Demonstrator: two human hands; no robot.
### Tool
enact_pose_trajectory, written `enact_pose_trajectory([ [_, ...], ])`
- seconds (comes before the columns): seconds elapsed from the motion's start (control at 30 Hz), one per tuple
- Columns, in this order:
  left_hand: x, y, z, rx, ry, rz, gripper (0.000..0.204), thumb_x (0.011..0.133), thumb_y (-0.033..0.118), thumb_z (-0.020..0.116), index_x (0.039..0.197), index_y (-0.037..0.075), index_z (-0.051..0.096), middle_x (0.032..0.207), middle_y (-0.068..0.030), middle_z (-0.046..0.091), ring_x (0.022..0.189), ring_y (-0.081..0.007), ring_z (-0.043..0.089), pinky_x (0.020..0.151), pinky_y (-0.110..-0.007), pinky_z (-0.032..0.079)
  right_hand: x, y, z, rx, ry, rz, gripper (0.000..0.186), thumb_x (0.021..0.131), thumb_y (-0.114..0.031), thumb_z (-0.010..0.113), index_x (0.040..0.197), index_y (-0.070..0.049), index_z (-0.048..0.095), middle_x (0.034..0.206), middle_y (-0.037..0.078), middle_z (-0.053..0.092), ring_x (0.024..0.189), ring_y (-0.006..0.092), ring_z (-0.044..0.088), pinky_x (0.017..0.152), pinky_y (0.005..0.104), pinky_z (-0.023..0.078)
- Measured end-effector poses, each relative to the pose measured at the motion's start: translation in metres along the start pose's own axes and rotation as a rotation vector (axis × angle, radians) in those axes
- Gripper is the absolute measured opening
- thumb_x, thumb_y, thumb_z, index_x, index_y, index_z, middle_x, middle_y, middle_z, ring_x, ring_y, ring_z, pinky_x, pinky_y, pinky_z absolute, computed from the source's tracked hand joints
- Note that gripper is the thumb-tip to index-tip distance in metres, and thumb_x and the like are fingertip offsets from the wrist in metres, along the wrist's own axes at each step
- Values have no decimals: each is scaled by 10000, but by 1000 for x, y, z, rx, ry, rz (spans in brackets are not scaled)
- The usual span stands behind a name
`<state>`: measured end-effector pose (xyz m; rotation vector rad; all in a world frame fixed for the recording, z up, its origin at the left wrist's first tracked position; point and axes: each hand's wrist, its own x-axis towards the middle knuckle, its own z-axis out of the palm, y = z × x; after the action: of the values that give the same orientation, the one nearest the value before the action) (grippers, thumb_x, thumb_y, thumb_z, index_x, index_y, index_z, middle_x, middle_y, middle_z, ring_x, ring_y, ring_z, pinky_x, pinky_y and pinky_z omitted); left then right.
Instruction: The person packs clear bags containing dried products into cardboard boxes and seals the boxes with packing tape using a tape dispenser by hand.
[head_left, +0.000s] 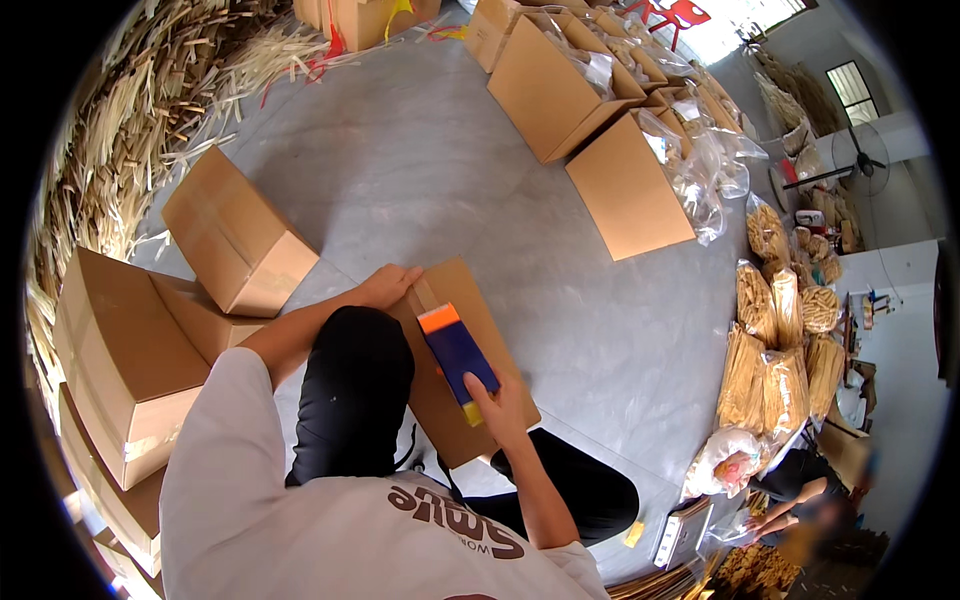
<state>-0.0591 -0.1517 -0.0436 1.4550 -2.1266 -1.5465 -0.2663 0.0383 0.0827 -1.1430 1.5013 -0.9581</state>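
The right grip [498,405] is closed around a blue-and-orange tool [458,352], thumb across its blue face and the other fingers mostly hidden; the tool runs ahead of and left of this grip, its orange end farthest out, and lies over the upper face of a cardboard box [460,288]. The left grip [385,288] rests at the box's far left corner, fingers together; whether they pinch the edge or only press it, I cannot tell. A paler strip [424,294] lies just right of those fingers, between them and the orange end. Good handling here would mean bracing that corner firmly with the left grip, fingertips well out of the orange end's way, and holding the tool square to the panel with even pressure. The left knee [355,385], just below the left grip, could help steady the box, though pressing too hard might buckle the cardboard.
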Motion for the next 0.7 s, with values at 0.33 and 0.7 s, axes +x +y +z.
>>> enact_pose_trajectory([
  [0.33,-12,29,-2,118,79,44,669,751,551,536,1145,10,518,987,-206,597,943,-345,559,842,-370,421,-144,55,-65,-166,190,133,370,812,-327,617,790,41,582,586,26,533,557,69,483,508,222,395],
  [0.7,0,22,14,860,282,336,643,851,498,402,1374,163,235,1453,-120,79,1339,-326,-2,1032,-560,45,-26,58,-3,-79,395,-70,276,802,-226,591,758,46,590,584,153,551,528,174,536,526,323,422],
])
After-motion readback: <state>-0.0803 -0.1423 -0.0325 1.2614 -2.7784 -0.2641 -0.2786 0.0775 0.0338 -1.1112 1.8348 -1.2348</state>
